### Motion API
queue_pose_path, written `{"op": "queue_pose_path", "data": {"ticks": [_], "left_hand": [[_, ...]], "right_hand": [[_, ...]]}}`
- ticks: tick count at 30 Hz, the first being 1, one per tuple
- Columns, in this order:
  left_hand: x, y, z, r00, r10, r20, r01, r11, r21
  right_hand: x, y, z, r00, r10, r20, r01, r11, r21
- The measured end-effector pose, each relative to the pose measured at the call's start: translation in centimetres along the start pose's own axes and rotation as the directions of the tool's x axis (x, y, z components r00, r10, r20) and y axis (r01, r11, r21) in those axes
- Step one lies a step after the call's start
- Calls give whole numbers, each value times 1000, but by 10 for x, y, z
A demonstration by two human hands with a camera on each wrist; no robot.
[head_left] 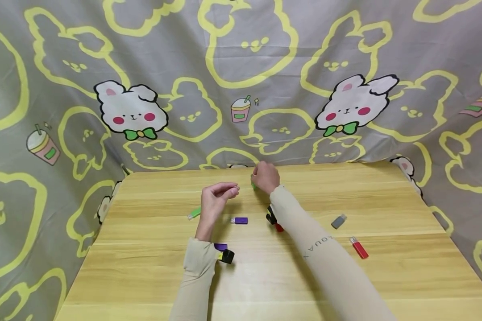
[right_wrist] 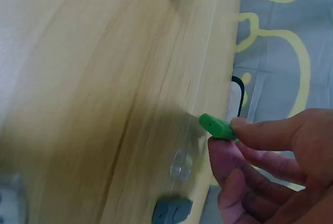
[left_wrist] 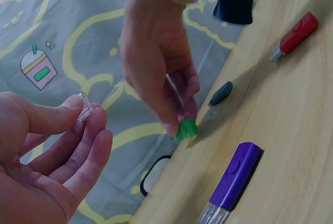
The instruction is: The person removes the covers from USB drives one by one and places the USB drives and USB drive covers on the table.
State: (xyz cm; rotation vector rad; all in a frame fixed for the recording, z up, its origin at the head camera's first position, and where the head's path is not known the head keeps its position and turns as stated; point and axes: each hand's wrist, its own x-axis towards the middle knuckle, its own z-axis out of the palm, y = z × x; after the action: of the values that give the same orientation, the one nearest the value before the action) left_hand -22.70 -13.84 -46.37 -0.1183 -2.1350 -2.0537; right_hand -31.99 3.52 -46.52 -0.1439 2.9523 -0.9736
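Piece of green plastic (right_wrist: 212, 126) sits just above the bench (head_left: 144, 281) near its far edge, pinched between thumb and fingertips of the right hand (head_left: 266, 177), whose grip is closed on it. With 12 o'clock pointing away from the person in the head view, the left hand (head_left: 216, 198) is near it at 9 o'clock; its grip is also closed, thumb and forefinger pinching a small clear piece (left_wrist: 85, 107). In the right wrist view, a second clear cap (right_wrist: 180, 165) lies on the wood at 7 o'clock from the green plastic, with a dark grey piece (right_wrist: 173, 211) just beyond it. Back in the head view, a purple stick (head_left: 242, 220) lies at 7 o'clock, its clear end toward 9. A red stick (head_left: 279, 228), partly under the right sleeve (head_left: 325, 249), is at 5. Farther out at 8 o'clock lies a green stick (head_left: 195, 212), partly behind the left wrist; at 7, another purple stick (head_left: 221, 246) shows beside the left sleeve (head_left: 198, 263). Well apart at 4 o'clock are a grey stick (head_left: 338, 222) and, beyond it, another red stick (head_left: 360, 249). Grey cloth (head_left: 189, 49) with yellow outlines and white rabbits hangs at 12 o'clock.
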Motion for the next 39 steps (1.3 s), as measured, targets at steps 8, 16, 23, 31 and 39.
{"op": "queue_pose_path", "data": {"ticks": [8, 16, 23, 31, 39], "left_hand": [[1, -9, 0, 1000, -28, -8, 28, 1000, -7], [2, -11, 0, 1000, -22, 2, 22, 1000, 0], [1, -10, -1, 1000, -28, -15, 28, 999, 19], [1, -10, 1, 999, -43, -30, 44, 998, 35], [3, -14, 5, 999, -48, -14, 49, 987, 154]], "right_hand": [[6, -4, 12, 1000, 3, 6, -2, 992, -122], [6, -5, 14, 1000, -14, 15, 16, 984, -180], [1, -5, 12, 1000, 2, 24, 2, 991, -135], [-6, -3, -1, 999, -16, 42, 17, 1000, -22], [-33, 4, -29, 999, -53, 0, 53, 988, 148]]}}
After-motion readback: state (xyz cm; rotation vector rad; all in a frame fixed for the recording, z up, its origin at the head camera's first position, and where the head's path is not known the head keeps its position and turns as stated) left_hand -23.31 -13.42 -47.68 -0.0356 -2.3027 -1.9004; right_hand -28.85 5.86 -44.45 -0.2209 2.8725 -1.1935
